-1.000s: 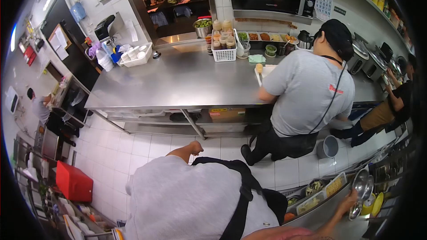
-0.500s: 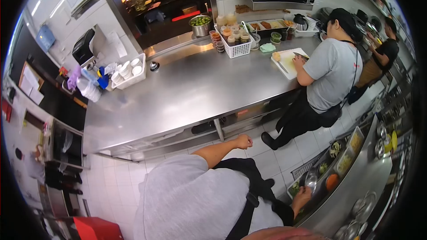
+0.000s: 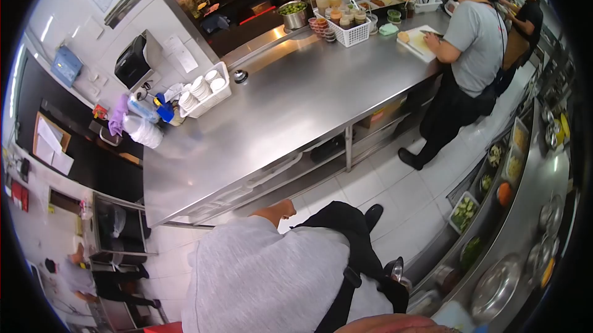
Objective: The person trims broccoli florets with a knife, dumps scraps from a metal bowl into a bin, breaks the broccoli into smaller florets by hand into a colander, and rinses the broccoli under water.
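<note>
Head view: left hand (image 3: 284,209) hangs near the table (image 3: 296,111), grip curled narrow, nothing visible in it. Right hand hidden; can't tell its grip. Steel bowl (image 3: 396,268) shows low by the right leg, contents not visible. Cut greens (image 3: 464,212) already sit in a container; whether the bowl is filled or awaits filling, can't tell.

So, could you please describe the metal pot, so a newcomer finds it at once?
Start from the long steel counter and find the hatch behind it. The metal pot stands at the hatch's right end, just left of the white basket of containers. Unlike its neighbours, it is full of round green pieces.
</note>
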Motion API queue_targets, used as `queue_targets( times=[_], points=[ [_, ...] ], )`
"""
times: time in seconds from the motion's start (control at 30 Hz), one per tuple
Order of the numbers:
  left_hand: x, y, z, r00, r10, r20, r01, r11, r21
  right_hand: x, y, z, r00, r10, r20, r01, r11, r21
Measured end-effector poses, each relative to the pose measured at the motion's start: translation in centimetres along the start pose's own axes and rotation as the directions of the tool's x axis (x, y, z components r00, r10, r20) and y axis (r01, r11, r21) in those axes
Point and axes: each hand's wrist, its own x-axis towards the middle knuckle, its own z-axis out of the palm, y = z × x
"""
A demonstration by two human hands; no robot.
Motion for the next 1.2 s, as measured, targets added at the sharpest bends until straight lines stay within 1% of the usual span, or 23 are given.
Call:
queue_targets(
  times=[0.03, 0.1, 0.13, 0.17, 0.23, 0.3, 0.37, 0.43, 0.5, 0.57, 0.63, 0.67, 0.7, 0.8, 0.9, 0.93, 0.97, 1.0, 1.03, 1.07, 1.1, 1.13, 1.2],
  points=[
    [-1.4, -2.8, 0.7, 0.995, -0.101, -0.013, 0.099, 0.987, -0.13, -2.3, 2.2, 2.2, 0.998, -0.028, -0.065, 0.031, 0.998, 0.051],
    [-2.7, -7.8, 1.9, 0.999, -0.007, 0.043, 0.012, 0.994, -0.113, -7.2, 5.2, 5.9, 0.976, -0.064, -0.206, 0.096, 0.984, 0.15],
    [-4.8, -8.5, 1.7, 0.998, -0.043, 0.039, 0.046, 0.996, -0.079, -9.7, 6.0, 6.6, 0.986, -0.046, -0.161, 0.07, 0.987, 0.142],
    [-5.2, -9.6, 1.7, 0.999, -0.025, 0.033, 0.027, 0.998, -0.057, -12.0, 6.3, 6.5, 0.992, -0.037, -0.122, 0.052, 0.991, 0.126],
    [-5.1, -11.3, 1.8, 1.0, 0.016, 0.02, -0.015, 0.999, -0.032, -17.3, 6.9, 6.6, 0.994, -0.016, -0.109, 0.017, 1.0, 0.011],
    [-1.0, -13.1, 2.1, 0.961, 0.276, 0.029, -0.278, 0.951, 0.134, -21.7, 7.1, 7.4, 0.996, 0.038, -0.084, -0.039, 0.999, -0.009],
    [2.2, -13.0, 2.2, 0.876, 0.473, 0.096, -0.477, 0.818, 0.323, -25.4, 7.1, 8.5, 0.994, 0.087, -0.062, -0.088, 0.996, -0.023],
    [3.6, -11.0, 1.8, 0.798, 0.568, 0.2, -0.574, 0.618, 0.538, -28.6, 6.9, 9.7, 0.988, 0.147, -0.054, -0.149, 0.989, -0.026],
    [5.3, -9.1, 1.6, 0.65, 0.731, 0.206, -0.692, 0.459, 0.557, -31.3, 6.9, 10.7, 0.978, 0.204, -0.054, -0.205, 0.978, -0.027],
    [5.8, -6.6, 1.1, 0.44, 0.831, 0.341, -0.715, 0.094, 0.693, -33.6, 6.9, 11.8, 0.965, 0.254, -0.061, -0.256, 0.966, -0.032],
    [5.0, -4.4, 0.3, 0.433, 0.85, 0.299, -0.678, 0.088, 0.73, -35.7, 6.8, 13.0, 0.951, 0.303, -0.064, -0.306, 0.952, -0.032],
    [4.0, -4.0, 0.0, 0.463, 0.872, 0.16, -0.762, 0.3, 0.574, -36.6, 6.7, 13.6, 0.943, 0.327, -0.064, -0.329, 0.944, -0.03],
    [3.0, -4.2, -0.7, 0.521, 0.853, 0.024, -0.799, 0.477, 0.366, -37.5, 6.6, 14.2, 0.934, 0.351, -0.063, -0.354, 0.935, -0.029],
    [0.7, -5.7, -1.8, 0.606, 0.783, -0.139, -0.793, 0.607, -0.043, -39.7, 6.3, 14.9, 0.907, 0.417, -0.055, -0.42, 0.907, -0.043],
    [3.6, -10.6, -1.6, 0.696, 0.711, -0.097, -0.715, 0.699, -0.01, -40.8, 5.7, 15.0, 0.891, 0.452, -0.048, -0.454, 0.889, -0.055],
    [5.8, -13.3, -1.2, 0.518, 0.854, 0.042, -0.791, 0.46, 0.403, -41.2, 5.5, 14.9, 0.886, 0.461, -0.043, -0.463, 0.885, -0.058],
    [7.8, -16.0, -1.1, 0.364, 0.895, 0.259, -0.707, 0.084, 0.702, -41.3, 5.4, 14.8, 0.88, 0.472, -0.041, -0.474, 0.879, -0.058],
    [8.4, -18.5, -1.2, 0.509, 0.762, 0.401, -0.716, 0.117, 0.688, -41.3, 5.3, 14.7, 0.875, 0.482, -0.037, -0.484, 0.873, -0.056],
    [8.7, -21.9, -1.0, 0.64, 0.703, 0.312, -0.67, 0.311, 0.674, -41.5, 5.2, 14.7, 0.868, 0.495, -0.035, -0.496, 0.867, -0.055],
    [7.3, -23.7, -1.2, 0.805, 0.533, 0.262, -0.579, 0.605, 0.547, -41.4, 5.3, 14.8, 0.862, 0.506, -0.031, -0.507, 0.861, -0.053],
    [4.8, -25.2, -1.9, 0.923, 0.331, 0.198, -0.384, 0.832, 0.4, -41.4, 5.6, 14.7, 0.855, 0.518, -0.028, -0.519, 0.853, -0.051],
    [2.1, -25.5, -3.2, 0.955, 0.228, 0.191, -0.271, 0.932, 0.241, -41.4, 5.9, 14.8, 0.847, 0.531, -0.022, -0.531, 0.846, -0.045],
    [1.0, -26.1, -3.9, 0.971, 0.157, 0.182, -0.201, 0.946, 0.255, -41.1, 6.6, 14.8, 0.834, 0.551, -0.008, -0.551, 0.834, -0.042]
  ],
)
